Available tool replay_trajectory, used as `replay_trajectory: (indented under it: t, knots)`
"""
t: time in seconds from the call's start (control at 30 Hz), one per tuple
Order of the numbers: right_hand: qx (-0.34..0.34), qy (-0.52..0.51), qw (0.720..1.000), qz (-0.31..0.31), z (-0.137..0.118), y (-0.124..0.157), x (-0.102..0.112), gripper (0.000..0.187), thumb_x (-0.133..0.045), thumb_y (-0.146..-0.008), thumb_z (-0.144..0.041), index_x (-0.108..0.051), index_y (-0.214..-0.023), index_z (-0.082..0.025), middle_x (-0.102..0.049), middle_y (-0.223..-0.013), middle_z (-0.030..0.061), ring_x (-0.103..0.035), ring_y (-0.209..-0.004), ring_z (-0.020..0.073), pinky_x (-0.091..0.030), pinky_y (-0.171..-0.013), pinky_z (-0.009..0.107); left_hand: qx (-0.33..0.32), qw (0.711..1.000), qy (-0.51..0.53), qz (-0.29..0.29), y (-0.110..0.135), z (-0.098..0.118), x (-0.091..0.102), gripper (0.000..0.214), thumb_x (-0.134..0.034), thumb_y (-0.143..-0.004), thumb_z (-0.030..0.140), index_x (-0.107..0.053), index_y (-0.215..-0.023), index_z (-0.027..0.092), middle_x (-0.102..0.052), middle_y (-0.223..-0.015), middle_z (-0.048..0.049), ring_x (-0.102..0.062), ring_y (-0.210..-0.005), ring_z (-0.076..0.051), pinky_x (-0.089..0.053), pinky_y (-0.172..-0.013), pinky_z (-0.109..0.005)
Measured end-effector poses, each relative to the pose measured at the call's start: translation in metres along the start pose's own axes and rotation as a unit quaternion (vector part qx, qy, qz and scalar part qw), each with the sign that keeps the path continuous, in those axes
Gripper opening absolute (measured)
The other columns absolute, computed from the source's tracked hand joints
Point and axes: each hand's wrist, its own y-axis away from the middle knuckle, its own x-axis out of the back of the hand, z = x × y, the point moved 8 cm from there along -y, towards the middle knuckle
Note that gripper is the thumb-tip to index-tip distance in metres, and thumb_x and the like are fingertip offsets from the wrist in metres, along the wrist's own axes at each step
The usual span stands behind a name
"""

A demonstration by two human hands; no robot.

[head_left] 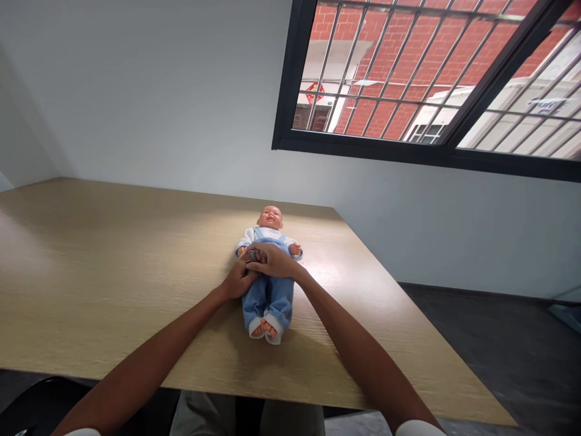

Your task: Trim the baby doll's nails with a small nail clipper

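Observation:
A baby doll [269, 289] lies on its back on the wooden table [113, 272], head away from me and bare feet toward me. It wears blue denim dungarees over a white top. My left hand [239, 277] and my right hand [273, 260] meet over the doll's waist. Both have their fingers pinched on the front of the dungarees, around a small dark fastener. The doll's own arms stick out to either side of my hands.
The table's right edge runs diagonally down to a dark floor [490, 339]. A white wall stands behind, with a black-framed barred window [408, 91] at the upper right. My lap shows below the table's near edge.

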Motion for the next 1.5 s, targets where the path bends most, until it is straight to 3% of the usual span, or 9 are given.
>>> replay_trajectory:
  t: [0.63,1.5]
  knots:
    - [0.005,0.006,1.000,-0.002,-0.0009,-0.0008,0.0001,0.028,-0.069,-0.085,-0.032,-0.062,-0.109,-0.019,-0.055,-0.075,-0.0025,-0.050,-0.068,0.0137,-0.041,-0.066,0.026,0.021,1.000,0.002,0.003,0.0015,-0.0050,0.0005,0.021,-0.051,-0.092,0.034,-0.060,-0.089,0.015,-0.064,-0.095,-0.0085,-0.058,-0.094,-0.025,-0.047,-0.090,-0.040]
    - [0.002,0.005,1.000,-0.001,0.0002,-0.0009,0.0005,0.026,-0.071,-0.085,-0.029,-0.063,-0.107,-0.017,-0.055,-0.074,-0.0032,-0.050,-0.066,0.0128,-0.040,-0.064,0.025,0.000,1.000,0.001,-0.004,0.0003,-0.0011,0.0001,0.019,-0.051,-0.091,0.030,-0.061,-0.090,0.014,-0.064,-0.096,-0.0086,-0.059,-0.095,-0.026,-0.046,-0.091,-0.041]
